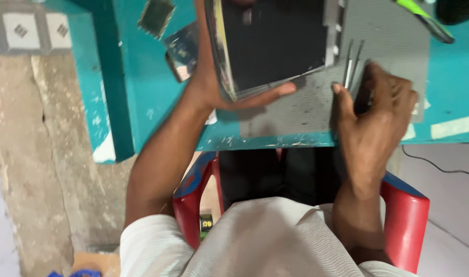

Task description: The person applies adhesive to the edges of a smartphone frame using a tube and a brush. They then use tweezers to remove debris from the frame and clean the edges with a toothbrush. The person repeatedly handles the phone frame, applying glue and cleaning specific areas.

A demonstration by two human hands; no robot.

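My left hand (pixel 219 87) grips a flat black slab, a tablet or screen panel (pixel 273 43), tilted up on its edge over a grey mat (pixel 296 110), with the thumb stretched under its lower edge. My right hand (pixel 383 107) rests on the mat just to the right, fingers curled around metal tweezers (pixel 351 64) whose tips point away from me. The two thumbs nearly meet in the middle. The panel's top is cut off by the frame.
A teal table (pixel 142 97) carries the mat, a small circuit board (pixel 156 16) and another part (pixel 182 51) at the left. A green-handled tool (pixel 424 20) lies at the far right. I sit on a red plastic chair (pixel 406 215). A black cable (pixel 439 165) trails over the floor.
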